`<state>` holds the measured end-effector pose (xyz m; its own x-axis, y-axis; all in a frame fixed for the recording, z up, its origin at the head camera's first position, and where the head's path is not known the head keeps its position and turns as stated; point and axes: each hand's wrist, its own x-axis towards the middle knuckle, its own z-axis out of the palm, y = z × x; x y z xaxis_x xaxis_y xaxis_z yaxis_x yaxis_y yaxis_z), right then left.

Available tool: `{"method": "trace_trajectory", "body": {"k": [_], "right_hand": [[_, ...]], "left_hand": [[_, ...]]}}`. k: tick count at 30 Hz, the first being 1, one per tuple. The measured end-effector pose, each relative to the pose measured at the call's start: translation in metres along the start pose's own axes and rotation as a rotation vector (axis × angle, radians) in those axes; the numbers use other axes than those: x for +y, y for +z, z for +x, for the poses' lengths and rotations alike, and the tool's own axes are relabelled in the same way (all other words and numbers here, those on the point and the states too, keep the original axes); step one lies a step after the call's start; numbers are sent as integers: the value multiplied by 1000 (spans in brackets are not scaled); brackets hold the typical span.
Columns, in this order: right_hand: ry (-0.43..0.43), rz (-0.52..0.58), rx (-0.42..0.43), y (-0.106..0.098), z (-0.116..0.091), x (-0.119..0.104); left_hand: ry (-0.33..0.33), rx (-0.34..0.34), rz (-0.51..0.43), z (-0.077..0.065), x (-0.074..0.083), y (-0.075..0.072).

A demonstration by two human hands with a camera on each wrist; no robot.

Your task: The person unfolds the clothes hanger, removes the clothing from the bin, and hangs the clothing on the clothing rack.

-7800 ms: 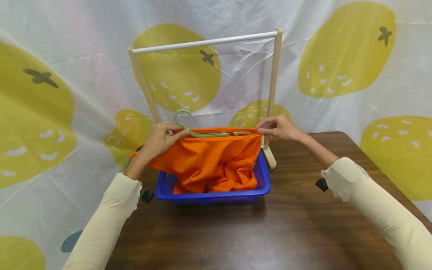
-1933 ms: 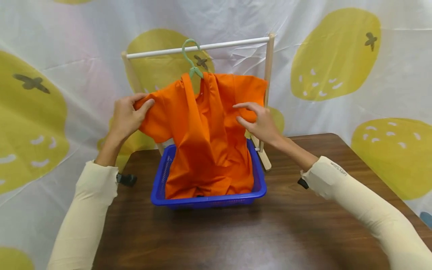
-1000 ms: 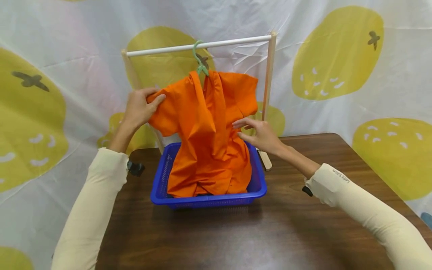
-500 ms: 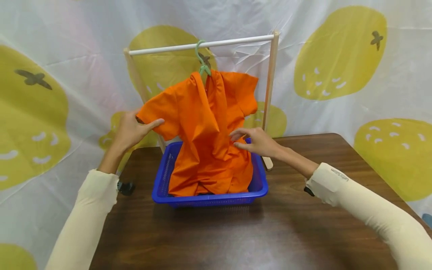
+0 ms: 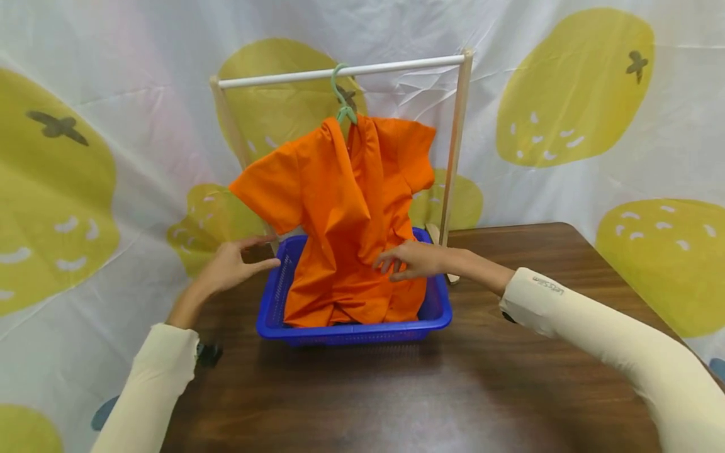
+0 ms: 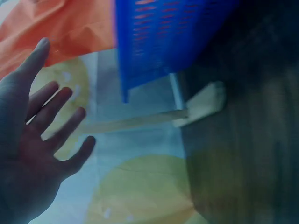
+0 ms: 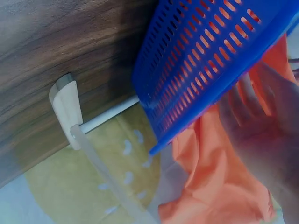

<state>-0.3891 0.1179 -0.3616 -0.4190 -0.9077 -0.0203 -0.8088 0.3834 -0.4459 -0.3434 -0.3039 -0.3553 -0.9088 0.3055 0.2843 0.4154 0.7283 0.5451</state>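
Observation:
An orange short-sleeved shirt [image 5: 340, 207] hangs on a green hanger [image 5: 346, 114], whose hook loops over the white bar [image 5: 408, 65] of a small rack. The shirt's lower part lies bunched in a blue plastic basket [image 5: 354, 331]. My left hand [image 5: 229, 267] is beside the basket's left rim, below the left sleeve, its fingers spread and holding nothing. In the left wrist view that hand [image 6: 44, 140] is apart from the basket wall. My right hand [image 5: 416, 259] is over the basket in front of the shirt's right side, fingers loosely bent. The right wrist view shows its fingers [image 7: 247, 100] beside the basket rim.
The rack's wooden posts [image 5: 456, 151] rise behind the basket, with a wooden foot [image 7: 65, 109] on the brown table [image 5: 510, 302]. A white cloth with yellow fruit prints [image 5: 572, 88] hangs behind and at the sides.
Earlier both hands held the shirt with the hanger low at the basket; since then the hanger has gone onto the bar. My left hand has let go of the sleeve and dropped; the right has lowered.

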Motion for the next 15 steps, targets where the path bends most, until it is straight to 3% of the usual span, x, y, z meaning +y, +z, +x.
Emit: {"method": "trace_trajectory", "body": {"k": [3, 6, 12, 15], "right_hand": [[13, 9, -153, 7, 9, -2], [35, -46, -241, 16, 20, -4], [79, -194, -262, 34, 42, -4], [39, -221, -239, 44, 55, -1]], "left_hand": [[-9, -85, 57, -9, -11, 7], [-6, -158, 73, -15, -17, 13], [-14, -215, 73, -16, -24, 20], [-17, -214, 69, -14, -25, 21]]}}
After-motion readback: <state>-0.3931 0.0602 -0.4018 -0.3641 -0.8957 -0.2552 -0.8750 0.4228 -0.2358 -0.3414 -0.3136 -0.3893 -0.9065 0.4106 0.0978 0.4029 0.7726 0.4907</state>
